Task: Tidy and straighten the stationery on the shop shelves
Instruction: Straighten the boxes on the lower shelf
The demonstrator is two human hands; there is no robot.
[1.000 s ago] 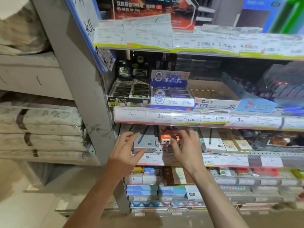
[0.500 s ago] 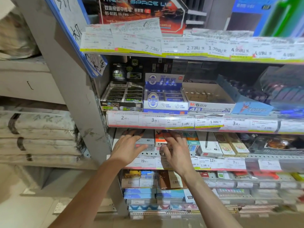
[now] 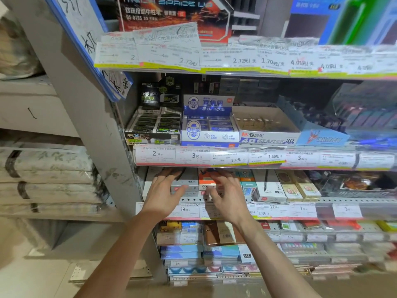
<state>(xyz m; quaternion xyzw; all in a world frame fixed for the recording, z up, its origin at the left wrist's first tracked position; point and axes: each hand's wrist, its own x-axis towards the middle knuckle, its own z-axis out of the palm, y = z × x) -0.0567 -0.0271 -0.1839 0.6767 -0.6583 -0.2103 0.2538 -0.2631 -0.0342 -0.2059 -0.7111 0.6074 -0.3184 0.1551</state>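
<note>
Stationery boxes on third shelf down, left end, under the price strip. Grey boxed item (image 3: 186,186) lies flat beside an orange-and-white box (image 3: 206,182); the two sit touching or nearly so.

Left hand (image 3: 164,193) laid over the grey box, fingers extended, thumb at its near edge. No curl round it; reads as pressing, not gripping. Right hand (image 3: 225,195) hovers at the orange-and-white box, fingers spread and loosely bent, thumb near the front face. Cannot tell whether it actually pinches the box; looks relaxed and holding nothing.

Step in hand, as judged: squaring these two boxes to the shelf front. Best done by steadying the grey box with the flat palm, then sliding the orange one against it so the front faces line up with the perforated shelf lip (image 3: 335,200). Push from the near face, low, so the boxes don't ride up over each other.

Around: teal box (image 3: 248,186), white pen box (image 3: 269,187) and cream patterned boxes (image 3: 298,186) packed close on the right, so little room to shift that way. Grey upright post (image 3: 90,117) blocks the left. Shelf above, with its price label strip (image 3: 193,157), hangs low over the knuckles; headroom is tight for lifting. Eraser cartons (image 3: 209,125) on that upper shelf, well clear.
</note>
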